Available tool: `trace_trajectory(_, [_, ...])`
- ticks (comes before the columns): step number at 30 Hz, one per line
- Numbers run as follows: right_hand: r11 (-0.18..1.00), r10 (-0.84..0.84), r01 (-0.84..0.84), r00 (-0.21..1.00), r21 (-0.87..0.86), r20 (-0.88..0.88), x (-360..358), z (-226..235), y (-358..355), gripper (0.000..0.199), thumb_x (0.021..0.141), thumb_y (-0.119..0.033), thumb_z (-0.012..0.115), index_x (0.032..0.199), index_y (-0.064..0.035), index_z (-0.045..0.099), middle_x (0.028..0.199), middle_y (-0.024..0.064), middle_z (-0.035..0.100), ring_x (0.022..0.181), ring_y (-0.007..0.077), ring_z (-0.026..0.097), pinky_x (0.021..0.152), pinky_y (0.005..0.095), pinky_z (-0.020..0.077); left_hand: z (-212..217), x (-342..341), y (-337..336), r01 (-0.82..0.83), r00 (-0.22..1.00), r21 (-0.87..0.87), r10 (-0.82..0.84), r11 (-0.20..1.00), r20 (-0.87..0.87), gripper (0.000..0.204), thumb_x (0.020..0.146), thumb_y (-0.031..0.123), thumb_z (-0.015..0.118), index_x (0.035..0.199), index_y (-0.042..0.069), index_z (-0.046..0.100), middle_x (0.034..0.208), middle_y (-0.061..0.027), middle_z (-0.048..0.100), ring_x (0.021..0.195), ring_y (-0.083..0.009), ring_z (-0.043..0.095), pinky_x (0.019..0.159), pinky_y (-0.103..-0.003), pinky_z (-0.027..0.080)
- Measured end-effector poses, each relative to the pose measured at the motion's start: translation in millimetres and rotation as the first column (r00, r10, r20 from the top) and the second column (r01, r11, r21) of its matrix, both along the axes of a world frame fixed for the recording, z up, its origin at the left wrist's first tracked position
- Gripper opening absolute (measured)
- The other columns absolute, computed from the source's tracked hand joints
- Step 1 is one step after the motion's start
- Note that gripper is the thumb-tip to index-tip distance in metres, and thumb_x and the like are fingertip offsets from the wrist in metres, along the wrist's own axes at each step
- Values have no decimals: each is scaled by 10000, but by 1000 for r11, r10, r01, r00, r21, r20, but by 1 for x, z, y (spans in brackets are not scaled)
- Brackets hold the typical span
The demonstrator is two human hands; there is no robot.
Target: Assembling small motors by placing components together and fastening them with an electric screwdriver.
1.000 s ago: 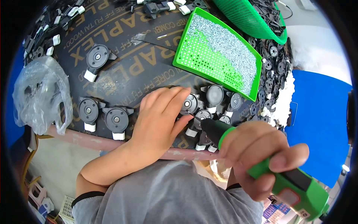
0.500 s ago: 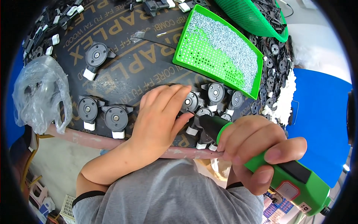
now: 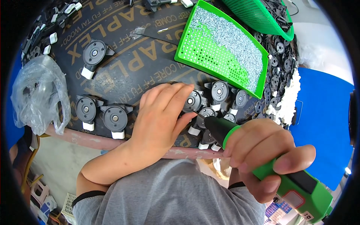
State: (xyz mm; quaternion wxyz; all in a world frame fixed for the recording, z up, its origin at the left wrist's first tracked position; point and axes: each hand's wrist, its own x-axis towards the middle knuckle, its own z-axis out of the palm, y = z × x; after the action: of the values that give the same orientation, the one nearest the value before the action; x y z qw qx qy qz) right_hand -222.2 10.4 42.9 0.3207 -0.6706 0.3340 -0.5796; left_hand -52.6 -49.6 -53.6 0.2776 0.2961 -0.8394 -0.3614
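Note:
My left hand (image 3: pixel 159 112) is closed around a black plastic part with a round disc face (image 3: pixel 192 101), pinning it to the dark table; fingers cover much of it. My right hand (image 3: pixel 268 155) grips a green and black electric screwdriver (image 3: pixel 309 193). Its thin bit points at the lower edge of the held disc, by my left thumb; whether it touches a screw there is too small to tell. Several similar black disc parts with white ends, one a disc part (image 3: pixel 219 92), are clustered right beside the held one.
A green perforated tray (image 3: pixel 221 78) of small silver screws lies beyond. Left of my hand are more disc parts (image 3: pixel 115 118) and a clear plastic bag (image 3: pixel 40 93). A green basket (image 3: pixel 255 22), piled black parts and white pieces (image 3: pixel 290 97) line the right side.
My right hand and the screwdriver have shifted slightly right and down, with the bit a little right of where it was. The left hand keeps its hold on the disc part.

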Motion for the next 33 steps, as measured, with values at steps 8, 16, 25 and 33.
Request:
trace_trajectory(8, [1000,9,-8,998,-7,55,2,1,1,265,961,-181,588,1104,-70,395,751,98,565,555,178,578,481,318,532,3,0,0,-32,998,71,36,997,-55,434,775,99,768,1189,79,638,1254,-113,579,1172,-343,527,974,-452,420])
trace_trajectory(16, [992,3,8,997,-127,83,-2,4,3,309,954,-196,609,1137,-42,413,730,92,557,558,169,570,480,288,541,1,0,1,-78,989,15,80,997,-126,224,680,35,808,881,74,716,1235,-78,637,1145,-317,568,959,-416,452])
trace_trajectory(25, [992,15,-4,996,-129,85,-2,1,2,308,954,-204,604,1141,-50,414,728,95,566,570,166,581,485,286,550,3,1,-1,-71,979,80,85,994,-186,215,657,0,803,841,69,716,1171,-67,662,1125,-296,585,950,-402,452])
trace_trajectory(33, [996,3,7,995,-89,103,3,5,8,271,966,-202,593,1129,-64,426,726,98,569,568,176,584,492,306,543,2,3,-2,-22,976,81,39,996,-215,289,646,-13,805,909,64,712,1176,-71,660,1107,-292,589,935,-391,462])
